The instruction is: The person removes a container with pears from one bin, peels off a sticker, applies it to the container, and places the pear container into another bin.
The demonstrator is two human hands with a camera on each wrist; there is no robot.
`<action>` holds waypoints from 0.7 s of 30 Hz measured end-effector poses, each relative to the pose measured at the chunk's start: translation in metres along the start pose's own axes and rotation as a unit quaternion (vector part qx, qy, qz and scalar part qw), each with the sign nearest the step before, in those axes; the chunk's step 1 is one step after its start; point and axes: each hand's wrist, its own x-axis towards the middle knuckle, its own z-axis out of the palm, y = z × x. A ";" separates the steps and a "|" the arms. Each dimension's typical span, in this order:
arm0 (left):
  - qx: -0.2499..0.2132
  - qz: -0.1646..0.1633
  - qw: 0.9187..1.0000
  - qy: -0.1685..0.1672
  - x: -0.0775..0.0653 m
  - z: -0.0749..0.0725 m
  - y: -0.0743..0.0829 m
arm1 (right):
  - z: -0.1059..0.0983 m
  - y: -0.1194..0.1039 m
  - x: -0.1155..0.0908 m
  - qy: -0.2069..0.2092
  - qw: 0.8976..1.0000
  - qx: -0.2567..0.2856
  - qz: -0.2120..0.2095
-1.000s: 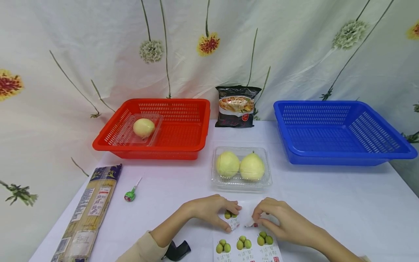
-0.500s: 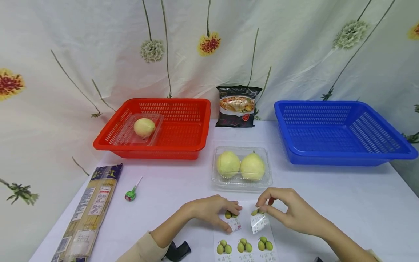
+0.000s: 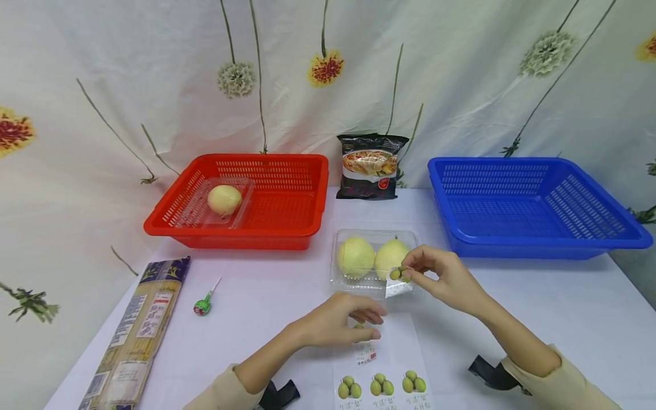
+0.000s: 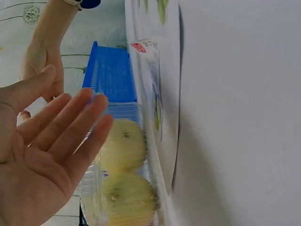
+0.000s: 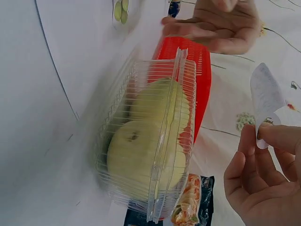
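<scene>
My right hand (image 3: 448, 279) pinches a sticker (image 3: 396, 289) printed with green fruit between thumb and forefinger. In the head view the sticker overlaps the front of a lidded clear plastic box (image 3: 353, 290), which holds two pale yellow pears (image 3: 356, 256). The right wrist view shows the sticker's pale back (image 5: 267, 87), slightly curled. My left hand (image 3: 340, 323) hovers over the upper left of the sticker sheet (image 3: 400, 341); in the left wrist view its fingers (image 4: 77, 127) are extended and hold nothing. Beneath it, a partly lifted sticker (image 3: 366, 354) stands off the sheet.
Behind the box a black noodle packet (image 3: 370, 168) leans on the cloth backdrop. A red basket (image 3: 287, 228) with a fruit in a clear tray (image 3: 197, 213) stands left, a blue basket (image 3: 512, 242) right. A lollipop (image 3: 203, 306) and a noodle pack (image 3: 138, 330) lie left.
My right hand has peeled the sticker off the sheet and carried it up and forward to the clear box. The left hand has lifted from the sheet and shifted slightly forward.
</scene>
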 end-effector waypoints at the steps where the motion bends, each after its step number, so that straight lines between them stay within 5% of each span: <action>1: -0.007 0.015 0.999 0.033 0.001 -0.001 0.001 | 0.001 0.002 0.004 0.003 1.000 0.000 0.002; 5: 0.028 0.071 0.979 0.189 0.009 -0.006 0.003 | 0.004 0.011 0.018 0.021 1.000 -0.005 0.016; 9: 0.066 0.073 0.948 0.302 0.021 -0.011 0.000 | 0.008 0.020 0.030 0.037 0.999 0.008 0.022; 13: 0.086 0.058 0.944 0.315 0.029 -0.013 -0.002 | 0.010 0.029 0.040 0.031 0.999 0.021 0.024; 21: 0.175 0.039 0.951 0.252 0.035 -0.012 -0.003 | 0.013 0.040 0.053 0.009 0.998 0.020 0.058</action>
